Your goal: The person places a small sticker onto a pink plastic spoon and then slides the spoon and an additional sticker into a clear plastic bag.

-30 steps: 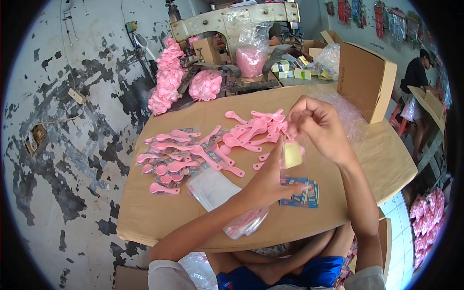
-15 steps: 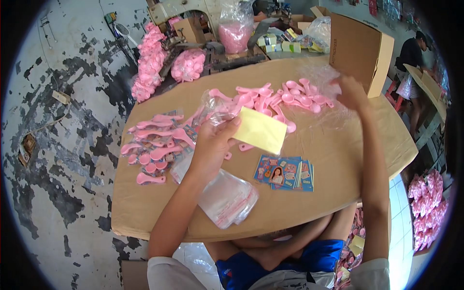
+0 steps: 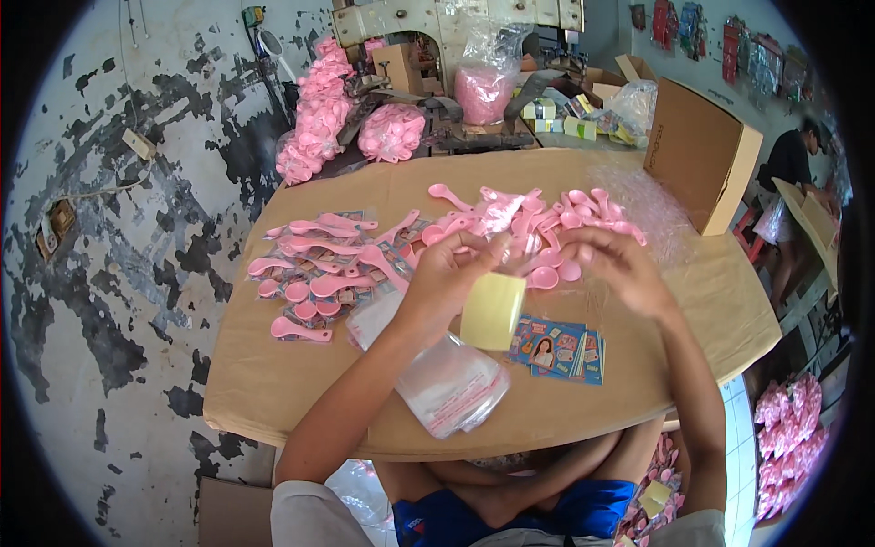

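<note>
My left hand point(image 3: 453, 281) is closed in a pinch on the top of a clear plastic bag, with a pale yellow card point(image 3: 493, 312) hanging below the fingers. The card seems to sit inside the bag. To the right, my right hand point(image 3: 623, 272) pinches near the bag's upper edge; what its fingers hold is too clear and small to make out. Behind both hands lies a heap of loose pink spoons point(image 3: 544, 276). Printed blue cards point(image 3: 570, 353) are stacked beneath the hands. Flat empty clear bags point(image 3: 451, 387) lie near my left forearm.
Pink spoons packed with cards point(image 3: 310, 330) are piled at the table's left. An upright cardboard box point(image 3: 697, 150) and crumpled clear plastic point(image 3: 643, 201) occupy the far right. Pink bundles point(image 3: 392, 132) stand beyond the far edge. A person point(image 3: 791, 169) works at the right.
My right hand has come from the crumpled plastic at the far right to close beside my left hand. The yellow card has tipped from slanted to hanging nearly upright.
</note>
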Demonstrator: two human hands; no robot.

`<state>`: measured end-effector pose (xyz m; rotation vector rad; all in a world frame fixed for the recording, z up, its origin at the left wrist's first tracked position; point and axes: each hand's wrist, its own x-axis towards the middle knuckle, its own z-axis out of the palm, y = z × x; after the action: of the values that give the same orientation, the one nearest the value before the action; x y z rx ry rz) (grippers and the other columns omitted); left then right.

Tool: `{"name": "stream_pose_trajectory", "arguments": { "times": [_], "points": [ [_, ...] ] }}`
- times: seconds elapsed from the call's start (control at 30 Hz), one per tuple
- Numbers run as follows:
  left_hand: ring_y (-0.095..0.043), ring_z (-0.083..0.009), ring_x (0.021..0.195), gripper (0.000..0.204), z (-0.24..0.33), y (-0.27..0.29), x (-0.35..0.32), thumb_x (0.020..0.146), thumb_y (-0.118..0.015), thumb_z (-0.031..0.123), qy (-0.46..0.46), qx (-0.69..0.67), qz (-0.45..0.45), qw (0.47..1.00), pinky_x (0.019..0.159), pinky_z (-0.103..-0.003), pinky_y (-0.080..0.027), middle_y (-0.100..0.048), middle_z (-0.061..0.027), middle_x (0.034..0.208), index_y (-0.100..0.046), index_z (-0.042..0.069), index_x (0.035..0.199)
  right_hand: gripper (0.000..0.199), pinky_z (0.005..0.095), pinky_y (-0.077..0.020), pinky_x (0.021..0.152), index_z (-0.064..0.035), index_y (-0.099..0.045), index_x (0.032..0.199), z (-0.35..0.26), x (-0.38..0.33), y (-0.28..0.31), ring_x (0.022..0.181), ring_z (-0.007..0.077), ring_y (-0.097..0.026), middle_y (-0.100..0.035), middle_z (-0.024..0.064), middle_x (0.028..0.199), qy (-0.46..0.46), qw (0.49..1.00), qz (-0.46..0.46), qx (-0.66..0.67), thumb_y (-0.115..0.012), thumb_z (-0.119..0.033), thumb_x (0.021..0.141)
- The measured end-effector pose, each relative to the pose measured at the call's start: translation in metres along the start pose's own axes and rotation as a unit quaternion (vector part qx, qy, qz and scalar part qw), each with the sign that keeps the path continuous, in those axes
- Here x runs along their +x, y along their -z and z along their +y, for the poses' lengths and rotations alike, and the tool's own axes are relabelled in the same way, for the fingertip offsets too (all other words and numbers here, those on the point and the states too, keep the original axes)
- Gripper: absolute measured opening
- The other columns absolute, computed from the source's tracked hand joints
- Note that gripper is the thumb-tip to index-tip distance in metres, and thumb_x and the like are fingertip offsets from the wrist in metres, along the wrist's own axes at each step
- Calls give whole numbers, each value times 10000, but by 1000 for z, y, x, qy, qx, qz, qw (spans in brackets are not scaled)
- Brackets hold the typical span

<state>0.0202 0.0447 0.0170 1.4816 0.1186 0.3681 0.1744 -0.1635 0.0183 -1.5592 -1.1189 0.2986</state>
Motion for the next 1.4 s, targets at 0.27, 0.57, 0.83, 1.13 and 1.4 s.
{"name": "stream_pose_trajectory", "arguments": {
  "times": [0.27,0.57,0.83,1.13,1.4],
  "points": [
    [-655,-96,864,349,-8,-17,-6,982,-576,312,16,-61,-34,997,749,-251,-552,-682,-39,937,-654,-6,1102,210,238,-513,727,2,-688,1080,-4,8,-43,805,53,-613,-695,31,883,37,997,15,60,-671,-129,918],
    [-665,-94,747,396,-6,-28,-8,1004,-530,325,-21,4,12,1000,641,-257,-580,-669,-30,880,-624,-3,1205,251,215,-510,676,-6,-665,1151,-7,-1,-49,787,41,-599,-694,16,927,7,991,-36,132,-647,-137,938],
    [-687,-122,831,332,3,-17,-8,995,-530,240,18,-1,-45,999,679,-268,-597,-675,-61,1034,-579,20,1240,252,226,-515,711,1,-658,1182,-1,-3,-45,782,50,-601,-705,37,946,23,989,6,145,-570,-116,976],
    [-662,-106,857,145,4,-9,-9,991,-512,144,-26,9,-114,993,679,-262,-579,-631,-21,975,-578,41,1068,264,260,-497,812,5,-705,1045,16,-9,-31,899,114,-618,-692,64,986,98,985,-19,137,-513,76,878],
    [-639,-74,833,117,-2,1,-3,961,-472,55,-124,137,-130,974,658,-225,-540,-621,-20,950,-586,36,981,236,267,-453,778,18,-682,922,21,-6,-24,858,133,-582,-651,67,916,165,979,-52,110,-493,107,811]
  ]
}}
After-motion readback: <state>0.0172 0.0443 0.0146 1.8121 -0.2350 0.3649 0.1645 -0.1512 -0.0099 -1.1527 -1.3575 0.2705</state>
